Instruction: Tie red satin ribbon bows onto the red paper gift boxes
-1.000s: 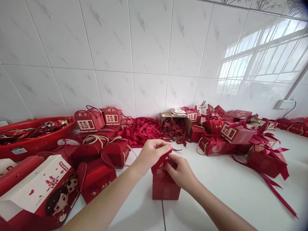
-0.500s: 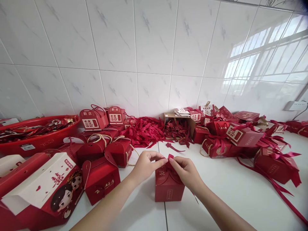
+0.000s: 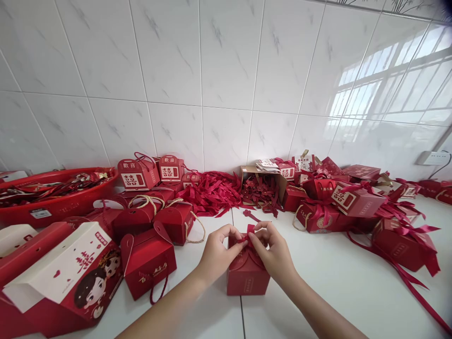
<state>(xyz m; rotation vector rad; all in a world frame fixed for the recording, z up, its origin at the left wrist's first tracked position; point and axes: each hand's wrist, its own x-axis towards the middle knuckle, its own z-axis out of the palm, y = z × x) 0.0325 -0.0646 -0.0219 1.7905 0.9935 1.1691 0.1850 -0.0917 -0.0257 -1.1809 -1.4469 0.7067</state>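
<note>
A small red gift box (image 3: 247, 281) stands upright on the white table in front of me. Across its top runs a red ribbon (image 3: 251, 229), partly hidden by my fingers. My left hand (image 3: 219, 250) pinches the ribbon with thumb and forefinger at the box's upper left. From the other side my right hand (image 3: 272, 248) pinches it too, its thumb against a short upright loop. A flat dark red strip with a flower-shaped end (image 3: 247, 213) lies just behind the box.
Several finished-looking red boxes (image 3: 148, 263) and a larger white-topped box (image 3: 67, 268) crowd the left, before a red basin (image 3: 52, 207). A ribbon heap (image 3: 215, 190) and an open carton (image 3: 282, 188) line the tiled wall. Ribboned boxes (image 3: 404, 242) pile up at right.
Both hands have shifted slightly around the ribbon, the right fingers now more raised and curled. The ribbon loop stands up a little more. The box stays in place.
</note>
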